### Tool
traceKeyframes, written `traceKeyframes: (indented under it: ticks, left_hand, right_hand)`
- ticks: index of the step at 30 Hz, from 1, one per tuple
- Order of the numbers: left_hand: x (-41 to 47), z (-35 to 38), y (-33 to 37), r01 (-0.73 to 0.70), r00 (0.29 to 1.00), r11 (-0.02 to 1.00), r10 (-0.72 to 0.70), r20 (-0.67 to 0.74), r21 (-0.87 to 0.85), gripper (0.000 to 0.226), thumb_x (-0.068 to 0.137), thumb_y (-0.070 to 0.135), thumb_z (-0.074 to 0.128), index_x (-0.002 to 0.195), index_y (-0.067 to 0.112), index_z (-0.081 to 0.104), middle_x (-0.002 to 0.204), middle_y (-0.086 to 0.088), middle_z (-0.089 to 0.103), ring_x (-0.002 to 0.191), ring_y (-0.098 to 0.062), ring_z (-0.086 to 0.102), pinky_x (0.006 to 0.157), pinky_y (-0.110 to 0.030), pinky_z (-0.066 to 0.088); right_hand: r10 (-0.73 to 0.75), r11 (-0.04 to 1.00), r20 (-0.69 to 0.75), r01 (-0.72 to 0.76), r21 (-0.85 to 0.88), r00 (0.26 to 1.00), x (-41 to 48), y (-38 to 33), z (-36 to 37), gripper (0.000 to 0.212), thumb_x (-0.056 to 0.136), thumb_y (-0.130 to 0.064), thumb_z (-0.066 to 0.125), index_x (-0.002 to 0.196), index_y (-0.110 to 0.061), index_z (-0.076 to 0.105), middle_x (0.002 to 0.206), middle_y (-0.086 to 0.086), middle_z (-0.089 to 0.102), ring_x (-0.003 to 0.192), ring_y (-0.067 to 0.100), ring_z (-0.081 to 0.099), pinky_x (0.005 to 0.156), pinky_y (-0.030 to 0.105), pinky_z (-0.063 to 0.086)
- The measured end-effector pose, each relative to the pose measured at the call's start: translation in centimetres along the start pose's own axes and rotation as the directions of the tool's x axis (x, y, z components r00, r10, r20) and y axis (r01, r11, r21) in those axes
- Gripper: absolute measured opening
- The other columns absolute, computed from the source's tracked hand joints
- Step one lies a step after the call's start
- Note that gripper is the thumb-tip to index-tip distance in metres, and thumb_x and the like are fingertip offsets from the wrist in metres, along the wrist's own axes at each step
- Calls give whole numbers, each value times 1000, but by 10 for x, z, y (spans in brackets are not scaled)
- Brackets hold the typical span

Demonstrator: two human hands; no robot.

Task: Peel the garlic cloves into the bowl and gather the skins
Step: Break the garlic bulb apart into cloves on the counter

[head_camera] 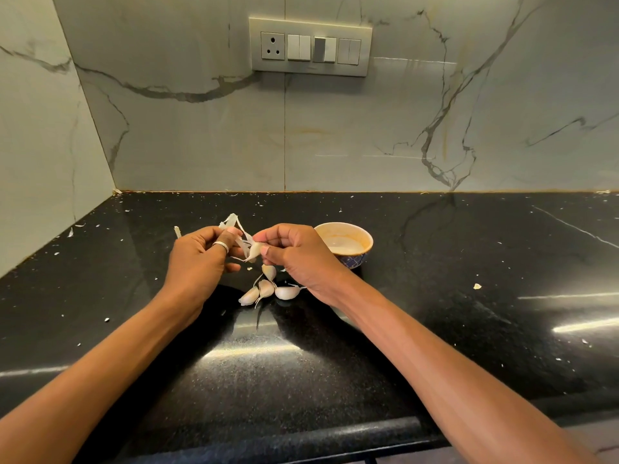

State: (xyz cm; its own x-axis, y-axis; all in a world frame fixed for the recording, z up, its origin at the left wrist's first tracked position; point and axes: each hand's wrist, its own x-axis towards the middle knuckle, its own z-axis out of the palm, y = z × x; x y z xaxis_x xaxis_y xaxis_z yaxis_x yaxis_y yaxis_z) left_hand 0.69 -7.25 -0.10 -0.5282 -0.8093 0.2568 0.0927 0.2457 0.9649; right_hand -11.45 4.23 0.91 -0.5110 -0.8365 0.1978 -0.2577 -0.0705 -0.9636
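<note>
My right hand (294,256) pinches a garlic clove (254,251) above the black counter. My left hand (201,256), with a ring on one finger, pinches a strip of papery skin (234,226) that runs from the clove up and to the left. Several unpeeled cloves (268,289) lie in a small cluster on the counter just below my hands. A small bowl (363,237) with a cream inside and a blue patterned outside stands right behind my right hand. I cannot see any cloves inside it.
The black counter (469,262) meets marble walls at the back and left. Small bits of skin are scattered over it, one at the right (477,286) and one behind my left hand (177,232). A switch panel (311,46) sits on the back wall. The counter's front edge (301,440) runs below my forearms.
</note>
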Motion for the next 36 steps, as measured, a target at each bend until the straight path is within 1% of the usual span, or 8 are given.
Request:
traceKeyframes:
  ticks: [5,11,14,17,22,27,32,36]
  left_hand:
    - [3,-3,-1,27,997,998,-32,-72,-65,20,104,12,53,97,12,72,77,1,73,71,-2,70,60,-16,55]
    - [3,-1,-2,36,999,999,-36,-7,-18,15,103,14,56,108,16,70,89,-4,74,78,-6,71,58,-18,55]
    - [2,-1,-1,44,999,999,-44,5,-8,18,102,10,55,103,20,70,94,-3,74,86,-13,71,59,-22,55]
    - [1,-2,1,36,999,999,-36,13,15,23,101,12,54,100,23,74,98,1,74,82,-9,67,57,-24,53]
    - [-5,-1,4,-14,997,999,10,80,51,14,99,34,63,102,29,76,91,10,75,72,1,66,52,-22,49]
    - [-9,0,6,-63,987,994,50,150,84,11,91,21,74,102,22,76,86,6,77,62,-4,63,52,-18,51]
    - [-8,-2,5,-51,982,994,31,187,101,16,88,20,76,104,17,77,91,-2,77,71,-13,67,58,-19,55]
    - [-11,-1,8,-37,978,996,20,209,76,19,86,20,78,104,17,75,89,-1,77,67,-5,68,59,-17,55]
  right_hand:
    - [2,1000,-1,-2,-16,1000,0,-3,-2,19,95,4,63,107,-6,73,87,1,71,72,5,62,69,15,52]
    - [22,999,-41,-24,-32,999,1,-4,-3,21,96,2,62,106,-12,75,85,-2,70,74,5,63,69,17,51]
    - [32,999,-43,-33,-26,999,2,-4,-3,23,95,3,61,104,-13,75,86,0,71,75,7,63,68,18,52]
    - [30,999,-46,-31,-19,998,4,-2,-1,24,94,4,61,102,-13,75,87,3,73,80,13,66,69,24,54]
    - [20,999,-41,-19,37,999,3,-1,-1,23,96,5,58,102,-11,73,92,9,75,84,17,72,76,29,59]
    - [20,998,-49,-17,67,999,4,1,-1,21,97,5,59,103,-10,73,93,10,74,85,17,72,74,27,58]
    - [52,990,-54,-44,133,997,6,2,-2,20,97,1,63,117,-2,67,95,9,72,79,14,70,78,28,60]
    - [56,981,-43,-47,189,998,4,2,0,21,93,2,69,115,-1,67,92,10,70,75,11,68,69,20,56]
